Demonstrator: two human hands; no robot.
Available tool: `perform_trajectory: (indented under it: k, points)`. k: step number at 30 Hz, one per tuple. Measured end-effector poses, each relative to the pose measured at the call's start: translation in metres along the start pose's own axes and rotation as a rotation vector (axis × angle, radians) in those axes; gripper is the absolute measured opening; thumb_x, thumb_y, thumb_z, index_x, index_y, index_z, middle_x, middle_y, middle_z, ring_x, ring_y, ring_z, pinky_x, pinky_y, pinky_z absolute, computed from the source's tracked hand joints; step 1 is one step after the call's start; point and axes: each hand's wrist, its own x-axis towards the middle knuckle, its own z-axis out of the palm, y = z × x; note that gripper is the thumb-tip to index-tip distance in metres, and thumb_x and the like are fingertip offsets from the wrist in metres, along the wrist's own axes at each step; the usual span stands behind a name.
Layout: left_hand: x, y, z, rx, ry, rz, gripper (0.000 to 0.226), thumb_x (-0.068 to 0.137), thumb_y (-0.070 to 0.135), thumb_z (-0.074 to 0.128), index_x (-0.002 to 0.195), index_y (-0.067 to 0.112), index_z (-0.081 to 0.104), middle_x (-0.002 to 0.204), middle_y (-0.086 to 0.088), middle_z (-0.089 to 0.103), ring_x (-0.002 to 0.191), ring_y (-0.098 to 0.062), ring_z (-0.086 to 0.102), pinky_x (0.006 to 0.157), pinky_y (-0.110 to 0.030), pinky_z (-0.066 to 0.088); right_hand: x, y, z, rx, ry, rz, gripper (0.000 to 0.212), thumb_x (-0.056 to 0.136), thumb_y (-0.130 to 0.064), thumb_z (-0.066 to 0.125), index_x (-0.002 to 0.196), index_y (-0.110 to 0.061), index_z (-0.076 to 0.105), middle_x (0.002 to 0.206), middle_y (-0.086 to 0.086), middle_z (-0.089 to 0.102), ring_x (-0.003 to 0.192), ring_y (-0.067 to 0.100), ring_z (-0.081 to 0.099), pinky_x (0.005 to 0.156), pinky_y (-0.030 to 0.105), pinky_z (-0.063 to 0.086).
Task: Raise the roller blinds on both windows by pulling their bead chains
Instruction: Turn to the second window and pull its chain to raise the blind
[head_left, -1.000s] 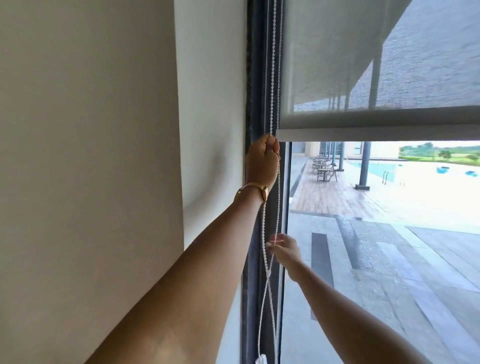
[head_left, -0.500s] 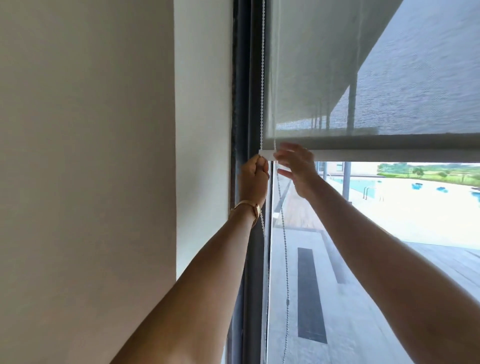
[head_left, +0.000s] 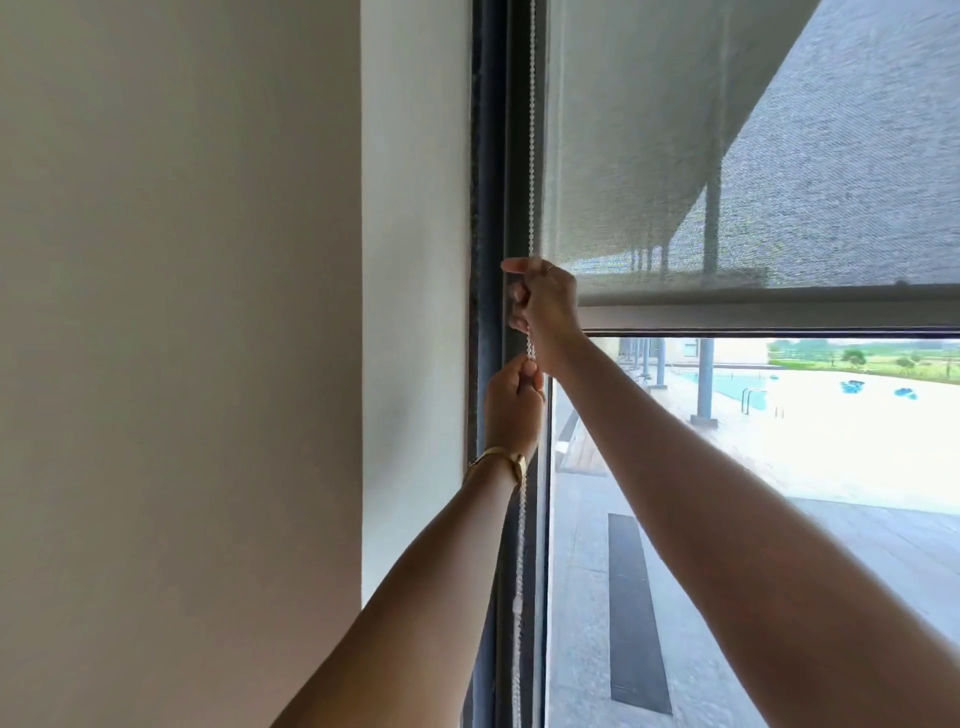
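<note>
Right hand (head_left: 545, 306) fisted on bead chain (head_left: 531, 130), directly above left hand (head_left: 511, 410), also fisted on chain: stacked for alternating pulls.

No text, label, brand, number or sign can be read anywhere in this view. The roller blind (head_left: 753, 156) is plain grey mesh, and its bottom bar (head_left: 769, 316) carries no marking. To the left of the blind, the dark window frame (head_left: 488, 208) and the pale wall (head_left: 182, 312) are bare. The gold wristband (head_left: 501, 460), below the blind's left corner, shows no legible face or lettering. Below the blind, the terrace and pool seen through the glass (head_left: 779, 467) offer no readable signage.
</note>
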Motion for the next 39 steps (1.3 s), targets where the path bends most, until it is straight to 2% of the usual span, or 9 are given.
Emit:
perform_trajectory:
  k: [4,9,14,17,22,25,30,35,39]
  points:
    - [0.001,-0.005,-0.004,0.003,0.0,-0.009,0.028,0.068,0.008,0.028,0.05,0.023,0.042,0.055,0.0,0.033,0.051,-0.015,0.025,0.049,-0.027,0.017,0.0,0.008,-0.002,0.003,-0.041,-0.02,0.04,0.085,0.006,0.022,0.066,-0.017,0.049,0.038,-0.012,0.038,0.031,0.004,0.026,0.034,0.012,0.018]
    - [0.002,-0.007,0.0,0.013,0.006,-0.02,0.025,0.069,0.009,0.029,0.052,0.021,0.042,0.052,0.002,0.033,0.051,-0.015,0.026,0.049,-0.028,0.017,0.0,0.01,-0.003,0.007,-0.029,-0.007,0.039,0.073,0.009,0.019,0.064,-0.018,0.045,0.036,-0.012,0.036,0.031,0.004,0.023,0.034,0.011,0.017]
    - [0.006,-0.013,0.001,0.009,-0.015,-0.037,0.035,0.074,-0.002,0.028,0.052,0.021,0.042,0.053,0.001,0.034,0.051,-0.014,0.027,0.05,-0.027,0.018,0.003,0.016,-0.004,-0.01,0.029,-0.026,0.039,0.068,0.009,0.02,0.061,-0.02,0.045,0.037,-0.014,0.036,0.032,0.004,0.024,0.035,0.012,0.017]
    - [0.004,-0.012,0.002,-0.006,-0.016,-0.022,0.033,0.07,0.0,0.028,0.051,0.021,0.043,0.05,0.003,0.032,0.051,-0.014,0.025,0.049,-0.028,0.018,0.003,0.02,-0.004,-0.013,0.053,-0.036,0.038,0.066,0.009,0.022,0.061,-0.019,0.046,0.039,-0.012,0.036,0.033,0.004,0.024,0.035,0.013,0.017]
    - [0.0,-0.016,0.003,-0.031,-0.005,-0.014,0.02,0.064,0.004,0.027,0.059,0.012,0.044,0.051,0.002,0.03,0.053,-0.015,0.023,0.05,-0.03,0.015,0.001,0.027,-0.006,-0.01,0.07,-0.026,0.037,0.068,0.008,0.023,0.062,-0.019,0.048,0.038,-0.013,0.037,0.034,0.004,0.024,0.035,0.013,0.017]
    - [-0.003,-0.019,0.0,-0.025,0.0,-0.032,0.02,0.061,0.006,0.026,0.053,0.018,0.041,0.05,0.003,0.031,0.054,-0.016,0.024,0.051,-0.031,0.015,0.001,0.034,-0.006,-0.026,0.072,-0.029,0.037,0.068,0.008,0.023,0.063,-0.019,0.048,0.039,-0.013,0.037,0.034,0.005,0.025,0.035,0.014,0.017]
    - [-0.007,-0.021,-0.003,-0.024,-0.009,-0.068,0.03,0.062,0.005,0.026,0.049,0.023,0.046,0.048,0.006,0.031,0.052,-0.015,0.025,0.051,-0.029,0.016,0.003,0.042,-0.006,-0.064,0.073,-0.041,0.038,0.072,0.005,0.024,0.061,-0.022,0.048,0.042,-0.013,0.038,0.035,0.003,0.027,0.035,0.016,0.018]
    - [-0.006,-0.014,-0.006,0.015,-0.028,-0.084,0.035,0.078,-0.006,0.029,0.057,0.019,0.043,0.055,0.001,0.038,0.054,-0.015,0.033,0.05,-0.026,0.023,0.0,0.038,-0.011,-0.122,0.011,-0.049,0.035,0.088,0.003,0.026,0.078,-0.013,0.054,0.052,-0.002,0.041,0.037,0.006,0.03,0.038,0.019,0.022]
    - [-0.005,-0.014,-0.01,0.064,-0.06,-0.048,0.037,0.085,-0.004,0.03,0.059,0.021,0.04,0.059,0.001,0.04,0.056,-0.014,0.035,0.052,-0.025,0.027,-0.01,0.035,-0.019,-0.19,-0.065,-0.009,0.035,0.089,0.007,0.023,0.086,-0.007,0.056,0.054,0.002,0.046,0.041,0.009,0.037,0.04,0.019,0.029]
